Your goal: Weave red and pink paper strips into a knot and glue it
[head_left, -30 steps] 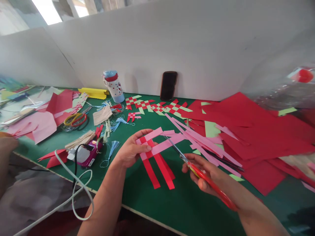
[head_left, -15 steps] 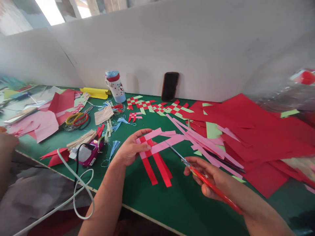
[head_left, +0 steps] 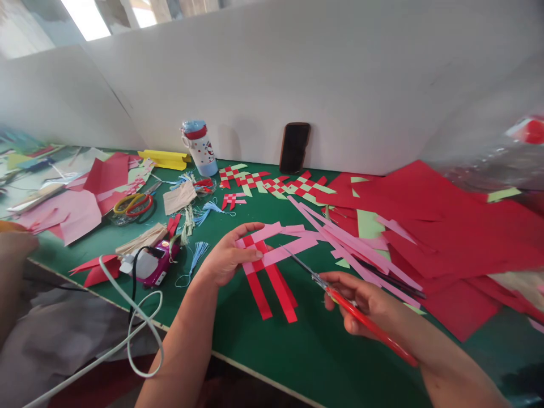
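Observation:
My left hand [head_left: 232,254] pinches a small woven paper piece [head_left: 254,253] of red and pink strips between thumb and fingers. Two red tails hang down from it toward the table, and pink tails point right. Scissors with red handles [head_left: 361,317] are in my right hand [head_left: 355,297], its fingers wrapped around them. Their blade tips lie right at the lower pink tail [head_left: 293,249]; whether the paper sits between the blades I cannot make out. Loose pink strips [head_left: 357,243] lie just beyond my right hand.
Finished-looking woven red and green pieces [head_left: 278,187] line the back, near a phone [head_left: 294,147] and a bottle [head_left: 199,150]. Red paper sheets [head_left: 463,226] cover the right. Tassels [head_left: 198,258], a purple power strip [head_left: 159,266] and yellow-red scissors [head_left: 132,205] lie left, beside another person's arm [head_left: 17,249].
The scissors in my right hand have shifted slightly left along the pink tail. My left hand and the woven piece have barely moved.

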Demonstrator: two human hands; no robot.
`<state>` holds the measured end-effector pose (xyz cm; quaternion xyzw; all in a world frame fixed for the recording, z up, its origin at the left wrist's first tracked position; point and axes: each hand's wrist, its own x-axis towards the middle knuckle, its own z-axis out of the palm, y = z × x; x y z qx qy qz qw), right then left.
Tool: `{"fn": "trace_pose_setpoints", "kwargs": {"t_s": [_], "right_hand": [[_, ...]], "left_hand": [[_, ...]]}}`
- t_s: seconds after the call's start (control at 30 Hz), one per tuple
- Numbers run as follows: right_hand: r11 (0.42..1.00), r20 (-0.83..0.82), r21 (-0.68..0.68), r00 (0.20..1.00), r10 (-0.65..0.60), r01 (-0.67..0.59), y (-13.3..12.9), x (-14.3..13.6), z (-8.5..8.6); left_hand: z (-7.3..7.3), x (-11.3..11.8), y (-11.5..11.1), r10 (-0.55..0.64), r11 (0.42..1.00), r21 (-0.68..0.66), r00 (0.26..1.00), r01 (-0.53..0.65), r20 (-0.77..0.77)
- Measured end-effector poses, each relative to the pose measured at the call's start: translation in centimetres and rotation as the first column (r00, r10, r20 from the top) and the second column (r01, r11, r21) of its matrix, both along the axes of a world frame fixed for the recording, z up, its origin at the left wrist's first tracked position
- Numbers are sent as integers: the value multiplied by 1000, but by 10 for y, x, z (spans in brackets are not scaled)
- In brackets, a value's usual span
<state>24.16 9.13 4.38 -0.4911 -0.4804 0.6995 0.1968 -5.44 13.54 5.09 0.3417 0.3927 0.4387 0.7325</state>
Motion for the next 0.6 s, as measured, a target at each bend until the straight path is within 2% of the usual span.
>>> {"fn": "trace_pose_setpoints", "kwargs": {"t_s": [0.17, 0.43, 0.6], "right_hand": [[999, 43, -34, 999, -17, 19, 2, 0, 0], [1000, 100, 14, 995, 16, -17, 2, 3, -4], [999, 128, 35, 991, -41, 37, 4, -4, 5]], "left_hand": [[-1, -1, 0, -5, 1000, 15, 1000, 5, -10], [2, 1, 0, 11, 1000, 4, 999, -11, -44], [2, 2, 0, 17, 1000, 27, 996, -15, -90]]}}
